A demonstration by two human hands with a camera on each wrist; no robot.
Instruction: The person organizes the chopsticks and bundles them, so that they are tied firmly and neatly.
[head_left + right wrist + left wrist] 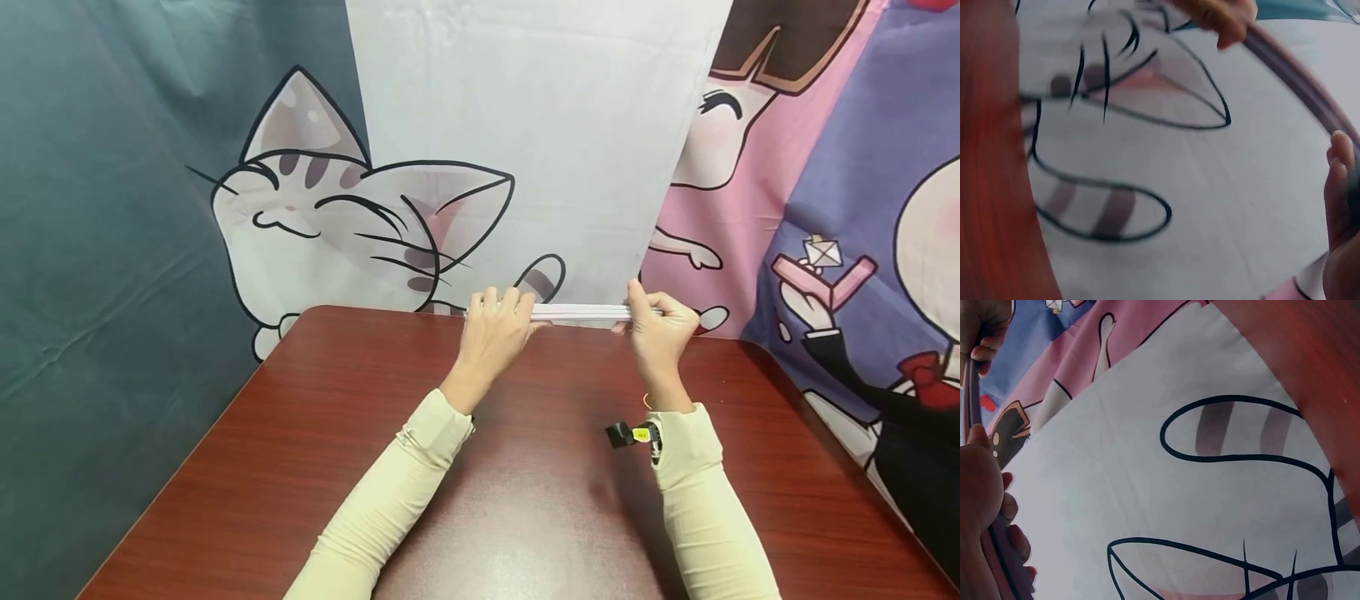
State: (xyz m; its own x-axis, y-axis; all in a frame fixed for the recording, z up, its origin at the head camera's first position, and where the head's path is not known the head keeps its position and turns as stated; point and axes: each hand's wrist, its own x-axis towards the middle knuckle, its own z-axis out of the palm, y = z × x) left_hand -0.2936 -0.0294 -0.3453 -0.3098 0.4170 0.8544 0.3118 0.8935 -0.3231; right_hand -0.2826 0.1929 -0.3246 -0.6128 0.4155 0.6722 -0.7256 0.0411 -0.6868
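A long, narrow white strip with lines along its length [581, 312] is held level above the far edge of the table. My left hand [495, 327] grips its left end, knuckles upward. Round the right end curl the fingers of my right hand [662, 329], its thumb pointing up. In the left wrist view the strip [972, 400] runs between both hands, a dark groove along it. The right wrist view has the strip [1297, 78] slanting from one hand to the other, slightly bowed. Both ends are mostly hidden within the hands.
Below my arms lies a reddish-brown wooden table [337, 433] with rounded far corners. Behind it hangs a printed cloth [525, 108] with a cartoon cat and figures. A small black camera [619, 434] sticks out from my right wrist over the table.
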